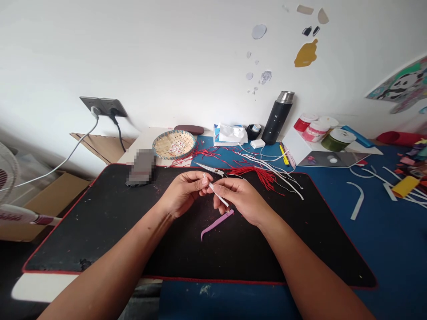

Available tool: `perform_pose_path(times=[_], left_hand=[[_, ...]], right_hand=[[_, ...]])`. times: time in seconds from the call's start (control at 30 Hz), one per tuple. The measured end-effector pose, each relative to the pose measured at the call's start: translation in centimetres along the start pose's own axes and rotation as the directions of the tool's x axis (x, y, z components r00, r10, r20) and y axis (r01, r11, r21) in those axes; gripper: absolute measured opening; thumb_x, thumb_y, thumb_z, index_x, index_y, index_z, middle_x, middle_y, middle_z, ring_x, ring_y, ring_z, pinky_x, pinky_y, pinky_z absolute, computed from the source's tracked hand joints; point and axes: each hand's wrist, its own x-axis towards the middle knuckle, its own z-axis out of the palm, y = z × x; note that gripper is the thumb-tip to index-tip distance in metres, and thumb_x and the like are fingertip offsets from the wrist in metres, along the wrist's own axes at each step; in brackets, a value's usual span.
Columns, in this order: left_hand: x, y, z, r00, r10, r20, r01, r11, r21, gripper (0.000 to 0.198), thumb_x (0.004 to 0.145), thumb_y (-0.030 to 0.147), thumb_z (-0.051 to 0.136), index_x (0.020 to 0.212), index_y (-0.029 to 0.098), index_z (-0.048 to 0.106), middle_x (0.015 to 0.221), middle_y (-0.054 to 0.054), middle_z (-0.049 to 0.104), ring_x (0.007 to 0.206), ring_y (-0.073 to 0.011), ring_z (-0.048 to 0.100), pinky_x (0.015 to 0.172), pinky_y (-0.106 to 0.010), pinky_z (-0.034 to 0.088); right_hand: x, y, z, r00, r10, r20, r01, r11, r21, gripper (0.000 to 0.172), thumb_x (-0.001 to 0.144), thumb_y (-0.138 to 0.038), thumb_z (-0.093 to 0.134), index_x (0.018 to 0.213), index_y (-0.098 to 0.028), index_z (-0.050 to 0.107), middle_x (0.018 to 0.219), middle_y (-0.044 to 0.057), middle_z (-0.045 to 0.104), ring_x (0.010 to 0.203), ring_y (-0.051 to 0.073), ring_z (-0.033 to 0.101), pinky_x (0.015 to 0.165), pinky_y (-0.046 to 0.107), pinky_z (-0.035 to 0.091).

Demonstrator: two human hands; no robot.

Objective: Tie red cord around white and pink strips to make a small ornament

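In the middle of the head view, a thin white strip (220, 197) runs slantwise between my hands, above a black mat (110, 222). My left hand (183, 192) pinches its upper end between thumb and fingers. Close beside it, my right hand (245, 198) is closed on the same strip, thumb on top, with the other end sticking out toward me. Just below the right fingertips is a pair of purple tweezers (217, 223), curved tip pointing left; whether the fingers touch it I cannot tell. Behind my hands lie scissors (211, 169), their handles partly hidden.
Red cords (258, 174) and white strips (270, 161) lie at the mat's far edge. Beyond are a woven basket (174, 144) with small bits, a tissue pack (230, 134), a black thermos (277, 118) and a yellow cutter (284, 154). A blurred-out dark object (142, 166) sits left.
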Motion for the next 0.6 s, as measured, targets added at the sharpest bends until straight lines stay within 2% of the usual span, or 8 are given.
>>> perform_pose_path(times=[0.23, 0.4, 0.6], left_hand=[[-0.09, 0.11, 0.16, 1.000, -0.017, 0.007, 0.017, 1.000, -0.012, 0.031, 0.061, 0.029, 0.102, 0.079, 0.011, 0.084, 0.065, -0.006, 0.073, 0.060, -0.0119, 0.064, 0.059, -0.020, 0.047], [-0.17, -0.02, 0.34, 0.999, 0.007, 0.043, -0.006, 1.000, -0.026, 0.028, 0.062, 0.028, 0.102, 0.076, 0.012, 0.083, 0.064, -0.006, 0.072, 0.059, -0.0115, 0.064, 0.058, -0.020, 0.048], [-0.15, 0.08, 0.28, 0.999, 0.011, 0.041, -0.010, 1.000, -0.026, 0.029, 0.062, 0.029, 0.102, 0.077, 0.012, 0.083, 0.066, -0.005, 0.072, 0.060, -0.0113, 0.065, 0.059, -0.018, 0.049]], right_hand=[[0.02, 0.13, -0.03, 1.000, 0.009, 0.002, -0.009, 1.000, 0.019, 0.037, 0.092, -0.054, 0.076, 0.095, -0.017, 0.075, 0.069, 0.000, 0.070, 0.056, 0.012, 0.063, 0.056, 0.025, 0.043], [0.02, 0.17, -0.01, 1.000, 0.000, -0.002, 0.000, 1.000, 0.022, 0.035, 0.090, -0.051, 0.077, 0.089, -0.017, 0.074, 0.062, -0.002, 0.066, 0.055, 0.012, 0.060, 0.055, 0.025, 0.040], [0.12, 0.37, 0.18, 1.000, 0.003, -0.002, -0.003, 0.994, 0.108, 0.032, 0.092, -0.049, 0.077, 0.092, -0.017, 0.076, 0.062, -0.002, 0.065, 0.054, 0.012, 0.060, 0.056, 0.025, 0.042]])
